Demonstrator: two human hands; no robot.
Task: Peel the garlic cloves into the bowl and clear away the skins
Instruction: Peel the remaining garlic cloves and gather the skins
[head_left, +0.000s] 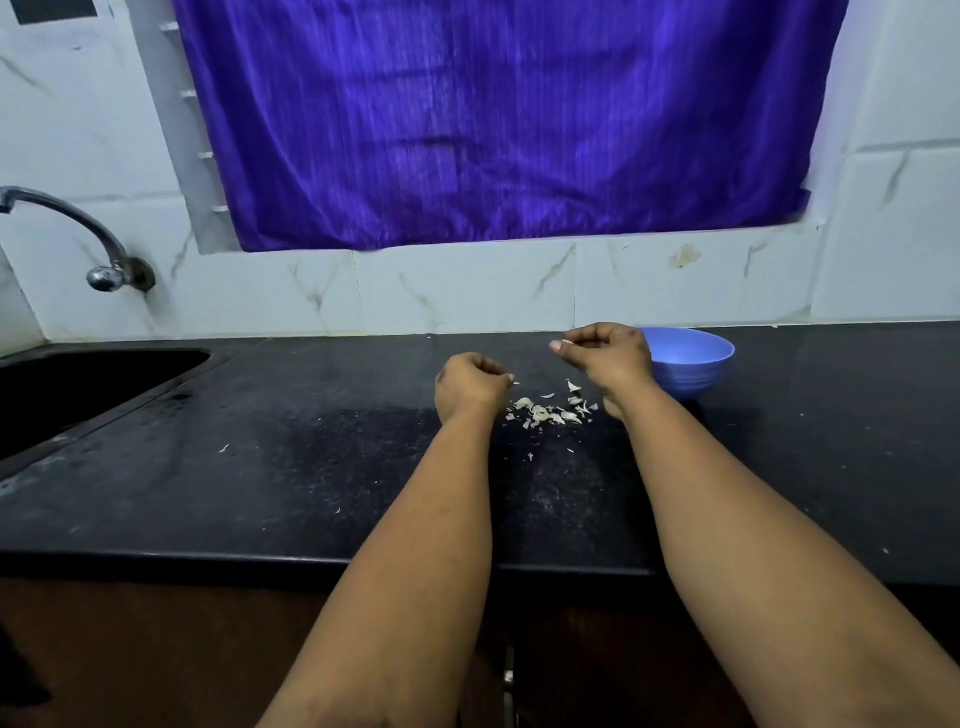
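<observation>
Sink (93, 384): sunk in the counter at far left, tap (78, 234) on the wall above it. Not in use.

Counter (260, 467): dark stone, a few stray flecks of skin on it.

Left hand (470, 384): over the counter, fingers curled, fingertips pinched on what looked like a thin scrap of skin; too small to be sure. No clove could be seen in it.

Skins (550, 413): loose pale heap on the counter between the two hands, some pieces scattered toward the near edge.

Right hand (610, 356): raised just left of the bowl, thumb and fingers pinching a small pale piece, probably a garlic clove or its skin; which one could not be told.

Bowl (688, 364): blue, on the counter behind and right of the right hand, partly hidden by it. Contents not visible.

Handling note: the step appeared to be stripping a clove. Best done by pulling skin off over the heap, so scraps stayed together, then carrying only the bare clove rightward to the bowl.
</observation>
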